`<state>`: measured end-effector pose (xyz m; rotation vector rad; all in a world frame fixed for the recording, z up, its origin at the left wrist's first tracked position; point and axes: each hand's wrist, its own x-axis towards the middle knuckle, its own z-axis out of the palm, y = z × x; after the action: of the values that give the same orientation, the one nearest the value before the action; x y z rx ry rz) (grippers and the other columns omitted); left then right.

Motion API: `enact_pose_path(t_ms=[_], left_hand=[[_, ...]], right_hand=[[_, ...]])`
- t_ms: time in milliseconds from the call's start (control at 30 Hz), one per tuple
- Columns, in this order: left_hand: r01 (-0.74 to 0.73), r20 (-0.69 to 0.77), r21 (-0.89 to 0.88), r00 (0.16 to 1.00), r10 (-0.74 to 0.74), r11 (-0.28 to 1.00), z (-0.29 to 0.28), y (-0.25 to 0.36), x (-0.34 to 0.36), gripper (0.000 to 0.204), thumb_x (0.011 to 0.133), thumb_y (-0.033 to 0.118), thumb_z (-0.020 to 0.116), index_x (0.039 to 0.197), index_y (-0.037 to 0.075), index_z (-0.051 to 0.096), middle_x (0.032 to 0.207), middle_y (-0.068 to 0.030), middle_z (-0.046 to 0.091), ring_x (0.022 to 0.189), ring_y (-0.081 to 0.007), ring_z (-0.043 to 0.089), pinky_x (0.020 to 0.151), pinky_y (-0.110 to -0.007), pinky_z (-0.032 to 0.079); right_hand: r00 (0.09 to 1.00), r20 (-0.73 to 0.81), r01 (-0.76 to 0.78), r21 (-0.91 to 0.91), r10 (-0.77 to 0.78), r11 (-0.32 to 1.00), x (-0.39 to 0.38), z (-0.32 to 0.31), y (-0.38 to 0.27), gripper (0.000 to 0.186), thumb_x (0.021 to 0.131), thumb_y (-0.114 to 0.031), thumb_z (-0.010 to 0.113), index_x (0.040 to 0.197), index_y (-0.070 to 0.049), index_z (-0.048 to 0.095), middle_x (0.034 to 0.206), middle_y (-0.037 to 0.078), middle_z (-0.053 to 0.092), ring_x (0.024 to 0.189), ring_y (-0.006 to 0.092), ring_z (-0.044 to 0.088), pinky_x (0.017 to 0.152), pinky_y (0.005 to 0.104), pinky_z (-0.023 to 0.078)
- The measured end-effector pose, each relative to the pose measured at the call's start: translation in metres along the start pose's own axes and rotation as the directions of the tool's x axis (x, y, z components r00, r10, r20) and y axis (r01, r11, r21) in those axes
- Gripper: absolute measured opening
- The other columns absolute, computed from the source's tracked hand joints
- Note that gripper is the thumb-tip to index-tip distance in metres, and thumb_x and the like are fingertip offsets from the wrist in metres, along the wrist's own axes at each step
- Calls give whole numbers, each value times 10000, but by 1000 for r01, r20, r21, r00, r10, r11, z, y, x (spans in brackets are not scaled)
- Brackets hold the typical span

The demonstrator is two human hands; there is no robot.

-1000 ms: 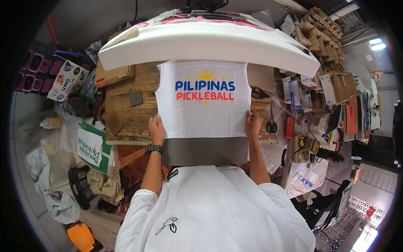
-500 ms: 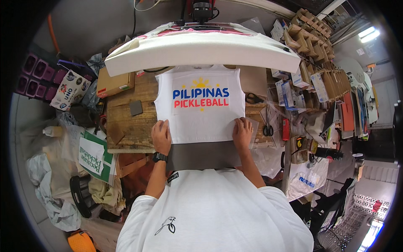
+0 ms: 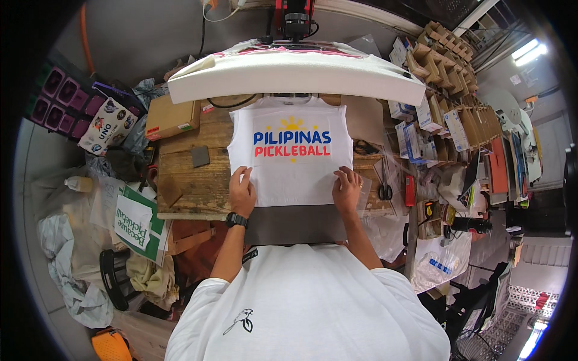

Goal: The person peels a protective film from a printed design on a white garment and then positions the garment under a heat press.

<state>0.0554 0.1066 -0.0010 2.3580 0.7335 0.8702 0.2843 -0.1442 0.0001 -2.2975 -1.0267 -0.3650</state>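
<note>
A white sleeveless shirt (image 3: 289,183) lies flat on a dark grey platen (image 3: 295,225), its print (image 3: 292,145) facing up: a yellow sun over blue and red lettering. My left hand (image 3: 242,194) pinches the shirt's left side near the hem, thumb and fingers together. On the opposite side, my right hand (image 3: 347,192) has its fingers curled onto the right edge, closed on the fabric. Just beyond the collar hangs the broad white-covered upper plate (image 3: 295,83) of a heat press, hiding what lies beneath it.
A wooden table (image 3: 198,183) surrounds the platen, with a cardboard box (image 3: 173,117) and a small dark square (image 3: 200,156) at left. Scissors (image 3: 384,189) lie at right, near a red object (image 3: 410,190). Cardboard boxes (image 3: 448,66) are stacked at far right.
Both hands stay at the shirt's lower sides; the left fingers have shifted slightly inward and up along the fabric. The shirt's sides and shoulders look straighter. The whole view has shifted slightly.
</note>
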Motion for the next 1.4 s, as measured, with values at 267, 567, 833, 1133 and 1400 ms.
enact_pose_path(t_ms=[267, 567, 833, 1133, 1400], left_hand=[[-51, 85, 106, 996, 42, 993, 12, -2, 2, 421, 936, 34, 602, 1357, 31, 607, 1416, -177, 551, 1263, -380, 538, 1072, -488, 439], [-57, 106, 139, 994, 42, 989, 14, -3, 2, 439, 957, 74, 596, 1393, 33, 582, 1435, -185, 545, 1271, -389, 524, 1093, -497, 418], [-35, 172, 178, 985, 4, 983, 10, 4, 5, 464, 977, 123, 577, 1436, 62, 563, 1526, -143, 490, 1323, -377, 484, 1125, -483, 386], [-70, 162, 231, 986, 33, 970, 13, 1, 5, 440, 989, 154, 577, 1413, 38, 573, 1500, -155, 509, 1274, -366, 503, 1102, -481, 399], [-50, 170, 207, 985, 14, 977, 12, 1, 4, 426, 989, 145, 573, 1406, 60, 578, 1508, -144, 510, 1308, -378, 488, 1115, -492, 396]], right_hand=[[997, 72, -24, 7, 24, 1000, 10, 11, -24, 357, 926, -130, 645, 1281, -93, 656, 1380, 114, 595, 1238, 337, 564, 1064, 507, 403], [994, 109, -2, -64, 9, 998, 10, 12, -26, 380, 967, -204, 620, 1329, -90, 640, 1421, 110, 578, 1246, 332, 555, 1069, 494, 398], [990, 142, 2, -100, 12, 995, 10, 12, -26, 411, 983, -234, 610, 1365, -84, 625, 1450, 122, 561, 1226, 353, 551, 1059, 513, 392], [988, 156, 0, -112, 18, 994, 10, 12, -28, 384, 998, -265, 588, 1329, -79, 648, 1436, 114, 572, 1195, 345, 566, 1039, 514, 399], [989, 147, 14, -119, 4, 993, 12, 10, -29, 362, 1002, -267, 583, 1302, -78, 657, 1415, 105, 587, 1161, 337, 577, 1017, 502, 409]])
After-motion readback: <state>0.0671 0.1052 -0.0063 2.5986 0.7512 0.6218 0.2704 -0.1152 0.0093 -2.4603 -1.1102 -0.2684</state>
